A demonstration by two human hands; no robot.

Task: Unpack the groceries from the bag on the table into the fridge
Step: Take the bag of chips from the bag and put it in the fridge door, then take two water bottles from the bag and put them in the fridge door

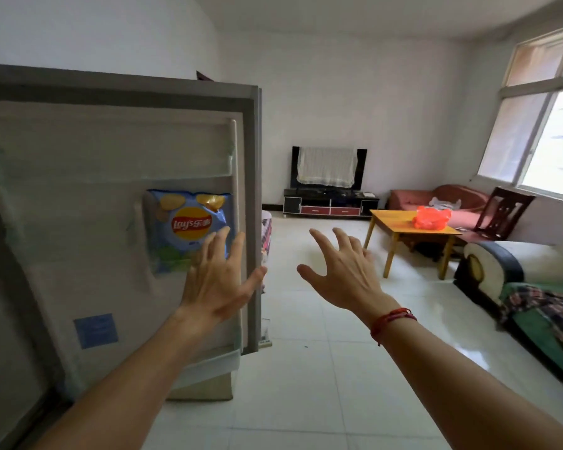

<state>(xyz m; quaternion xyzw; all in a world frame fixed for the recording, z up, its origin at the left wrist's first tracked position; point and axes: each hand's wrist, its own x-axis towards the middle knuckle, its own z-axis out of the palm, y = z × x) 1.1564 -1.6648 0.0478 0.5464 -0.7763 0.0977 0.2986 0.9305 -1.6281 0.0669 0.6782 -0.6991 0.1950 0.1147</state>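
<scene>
Pale blue, glossy Lay's crisp bag [189, 222], yellow-and-red logo, pictured crisps along its top: it stands upright in a shelf on the inner side of the open grey-rimmed white fridge door [78, 177], near the door's free edge.

My left hand [218, 280]: flat, fingers straight and slightly spread, thumb out towards the door's edge, holding nothing. The fingertips overlap the bag's lower right corner (contact or a small gap, I cannot tell).

My right hand [345, 274]: raised in open air beside the door, fingers splayed wide, gripping nothing, touching nothing. A red string bracelet [392, 321] sits on that wrist.

The translucent orange-red plastic grocery bag [431, 218] rests on the yellow wooden table [394, 222] across the room, well apart from both hands.
</scene>
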